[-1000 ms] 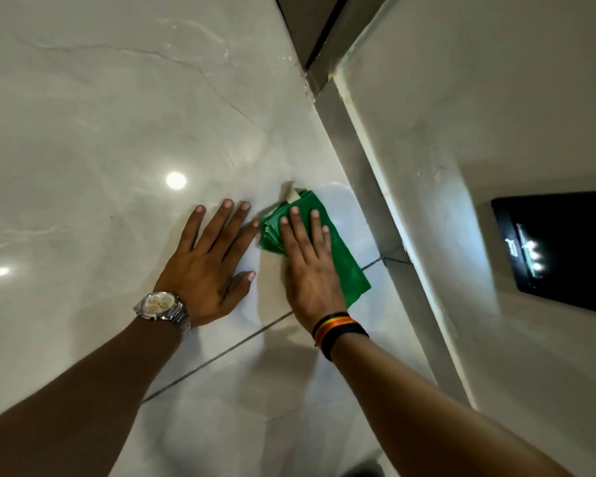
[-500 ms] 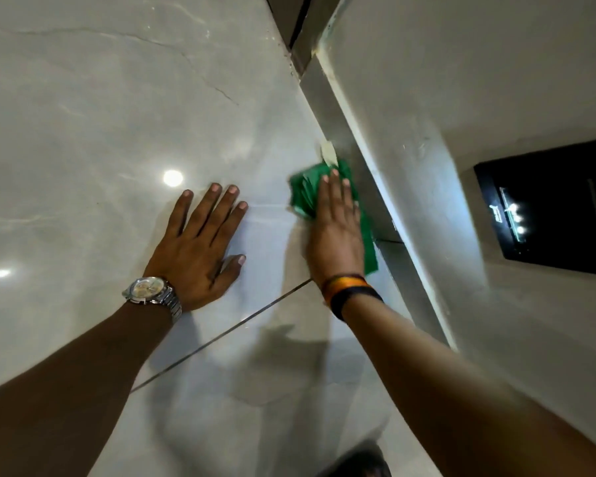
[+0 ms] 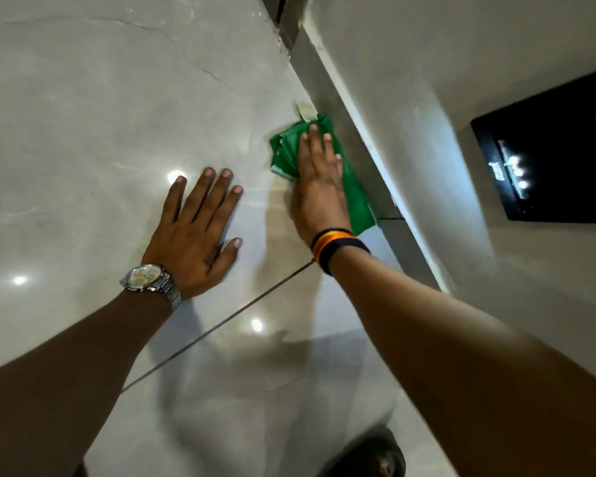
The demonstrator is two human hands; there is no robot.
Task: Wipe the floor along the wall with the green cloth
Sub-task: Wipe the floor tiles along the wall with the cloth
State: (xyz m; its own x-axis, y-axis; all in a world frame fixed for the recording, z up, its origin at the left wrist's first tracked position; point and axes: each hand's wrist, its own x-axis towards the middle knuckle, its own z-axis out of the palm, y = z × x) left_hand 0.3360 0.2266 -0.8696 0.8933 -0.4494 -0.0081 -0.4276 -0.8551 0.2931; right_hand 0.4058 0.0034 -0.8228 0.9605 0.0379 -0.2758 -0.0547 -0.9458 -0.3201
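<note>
The folded green cloth lies on the glossy marble floor, its right edge against the grey skirting of the white wall. My right hand presses flat on the cloth, fingers together and pointing away from me. A pale label or scrap sticks out at the cloth's far end. My left hand, with a silver watch on its wrist, rests flat on the floor to the left of the cloth, fingers spread, holding nothing.
A black panel with small lights is set into the wall on the right. A dark door gap meets the wall's far end. A tile joint runs diagonally under my arms. A dark shape shows at the bottom edge.
My right hand has slid the cloth away from me and to the right, up against the skirting. My left hand has stayed planted on the floor.
</note>
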